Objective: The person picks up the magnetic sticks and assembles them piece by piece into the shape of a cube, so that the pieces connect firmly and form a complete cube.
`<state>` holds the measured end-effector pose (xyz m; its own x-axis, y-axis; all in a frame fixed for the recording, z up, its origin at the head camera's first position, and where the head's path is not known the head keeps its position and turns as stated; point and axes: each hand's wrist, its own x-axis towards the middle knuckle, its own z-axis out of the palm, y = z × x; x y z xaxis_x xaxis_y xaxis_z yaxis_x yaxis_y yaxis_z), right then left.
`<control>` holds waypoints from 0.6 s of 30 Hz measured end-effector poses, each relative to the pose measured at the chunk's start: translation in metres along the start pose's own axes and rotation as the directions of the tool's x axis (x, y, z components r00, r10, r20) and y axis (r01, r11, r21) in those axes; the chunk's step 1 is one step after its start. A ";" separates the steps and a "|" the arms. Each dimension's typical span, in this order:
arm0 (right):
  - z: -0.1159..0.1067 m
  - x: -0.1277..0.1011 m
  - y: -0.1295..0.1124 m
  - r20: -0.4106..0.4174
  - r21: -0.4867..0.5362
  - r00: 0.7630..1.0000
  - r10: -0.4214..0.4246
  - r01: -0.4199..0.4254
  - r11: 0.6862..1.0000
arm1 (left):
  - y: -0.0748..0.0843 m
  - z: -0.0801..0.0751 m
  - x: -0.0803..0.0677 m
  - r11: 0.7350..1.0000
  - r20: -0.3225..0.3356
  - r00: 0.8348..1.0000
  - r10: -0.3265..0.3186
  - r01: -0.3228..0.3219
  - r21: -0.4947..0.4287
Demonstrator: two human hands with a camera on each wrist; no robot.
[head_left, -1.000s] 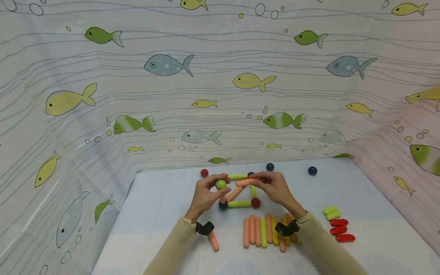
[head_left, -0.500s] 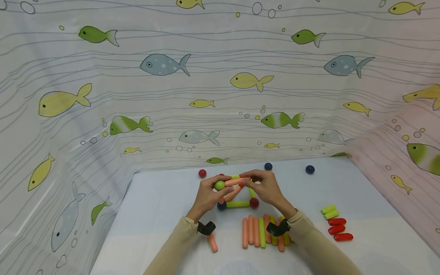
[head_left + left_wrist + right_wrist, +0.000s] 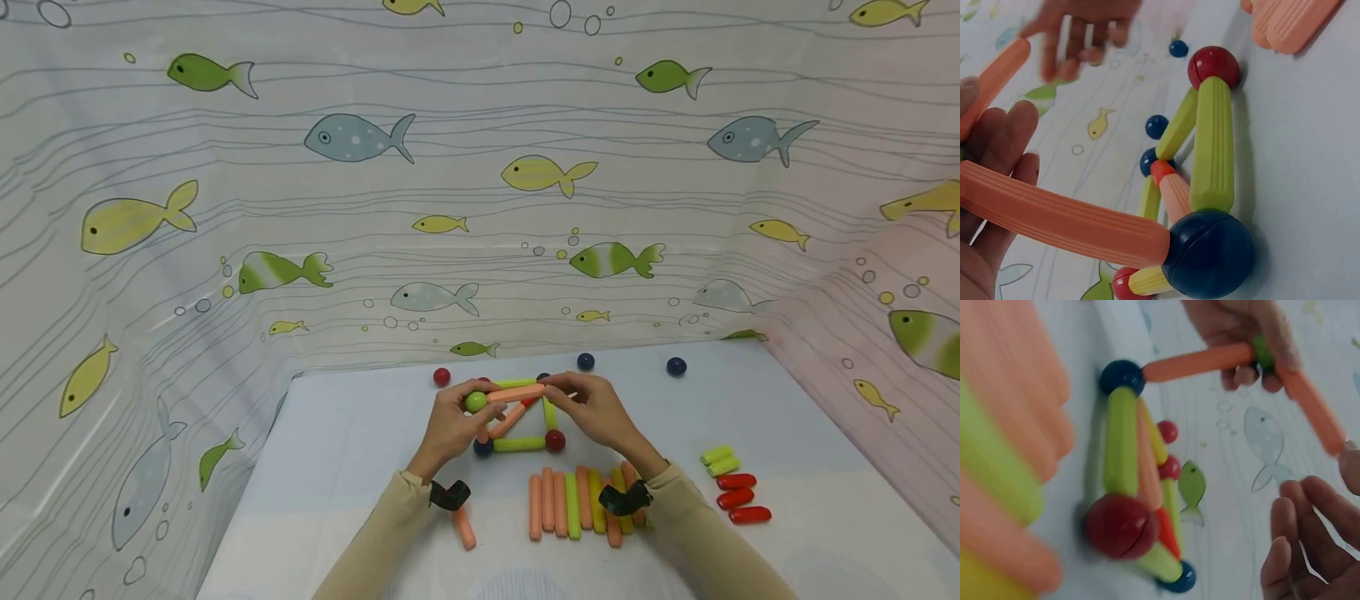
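Note:
My left hand [image 3: 453, 421] pinches a green ball [image 3: 476, 402] held above a flat square of green sticks [image 3: 521, 444] with balls at its corners. From the dark blue corner ball [image 3: 1207, 253] an orange stick [image 3: 1060, 219] rises to my left hand [image 3: 991, 144]. My right hand [image 3: 592, 408] pinches the far end of a second orange stick [image 3: 517, 392], whose near end touches the green ball [image 3: 1263, 353]. This stick [image 3: 1313, 409] slopes toward my right hand [image 3: 1310, 550]. A red ball [image 3: 555, 440] marks the square's near right corner.
A row of orange and green sticks [image 3: 577, 504] lies in front of the square, with one loose orange stick [image 3: 465, 527] to the left. Short red sticks [image 3: 738, 498] and green ones [image 3: 720, 461] lie at right. Loose balls [image 3: 677, 367] sit near the fish-print curtain.
My right hand has moved the orange stick left until its end met the green ball, then both hands lifted slightly. The square on the table has stayed put.

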<state>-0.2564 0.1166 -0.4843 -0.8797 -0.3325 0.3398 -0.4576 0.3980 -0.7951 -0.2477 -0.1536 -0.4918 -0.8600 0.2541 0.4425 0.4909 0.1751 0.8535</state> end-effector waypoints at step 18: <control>-0.048 -0.016 0.058 -0.163 -0.450 0.984 0.074 -0.141 0.882 | -0.002 -0.002 0.000 0.996 0.008 1.000 0.001 -0.001 -0.092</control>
<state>-0.2747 0.1866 -0.5116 -0.9206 -0.1582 0.3570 -0.3374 0.7826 -0.5232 -0.2486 -0.1557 -0.4927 -0.8583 0.2616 0.4415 0.4764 0.0867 0.8749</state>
